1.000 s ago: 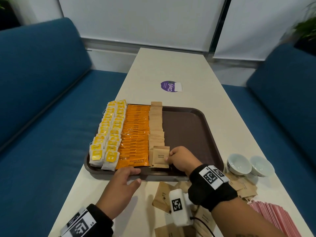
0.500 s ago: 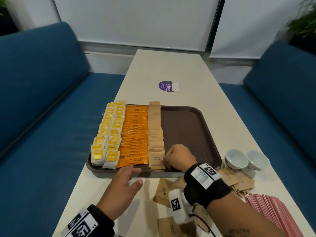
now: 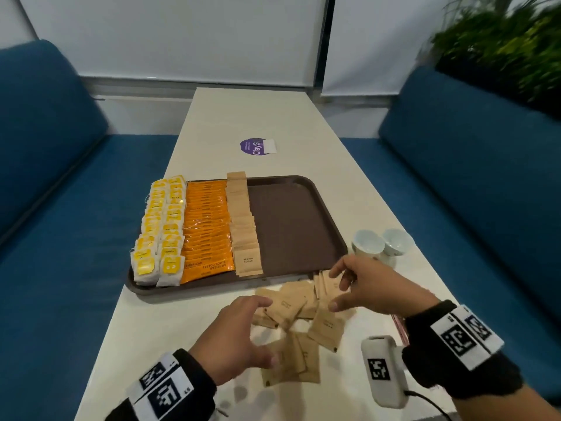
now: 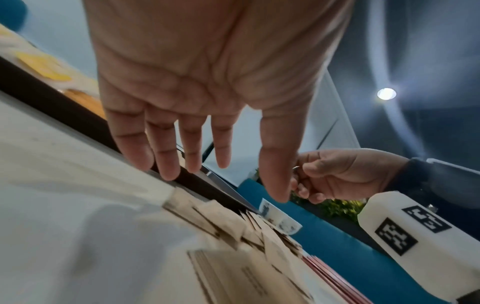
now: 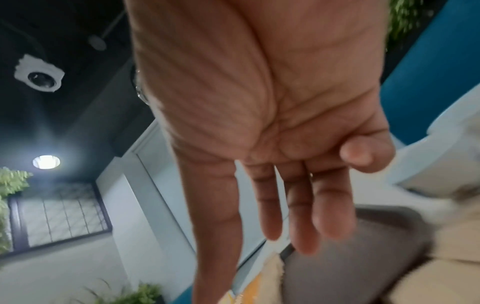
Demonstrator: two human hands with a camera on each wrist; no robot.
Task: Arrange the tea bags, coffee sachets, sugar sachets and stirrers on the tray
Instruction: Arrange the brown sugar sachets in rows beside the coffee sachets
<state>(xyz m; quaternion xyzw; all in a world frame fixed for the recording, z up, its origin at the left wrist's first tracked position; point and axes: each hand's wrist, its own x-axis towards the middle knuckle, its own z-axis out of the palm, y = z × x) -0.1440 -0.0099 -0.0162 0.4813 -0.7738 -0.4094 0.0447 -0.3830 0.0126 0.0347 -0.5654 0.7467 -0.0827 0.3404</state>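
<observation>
Sugar sachets (image 3: 299,311) made of brown paper are scattered in a loose pile on the white table (image 3: 230,117), just in front of the near edge of the brown tray (image 3: 297,220). More of them are lined up in a neat row (image 3: 243,220) on the tray, and the nearest one is marked "BROWN SUGAR". To the left of that row, orange coffee sachets (image 3: 208,229) are laid in a long overlapping row. Further left, tea bags (image 3: 161,229) with yellow tags are set in two rows at the tray's left edge. The right half of the tray is bare.

The left hand (image 3: 233,338) is held low over the near left part of the loose pile. Its fingers (image 4: 166,148) are straight and a little spread, and nothing is held in them. Whether the pile is touched cannot be told. The right hand (image 3: 370,287) is held over the right side of the pile, near the tray's near right corner. Its fingers (image 5: 298,209) are stretched out loosely, the little finger is bent, and nothing is held.

Two small white cups (image 3: 379,243) are stood side by side on the table, to the right of the tray. Pink stirrers (image 4: 335,279) are seen at the right of the pile, mostly hidden behind the right wrist. A purple sticker (image 3: 255,147) is stuck on the far part of the table. Blue sofas (image 3: 51,177) are placed on both sides, and a green plant (image 3: 501,47) is seen at the far right.
</observation>
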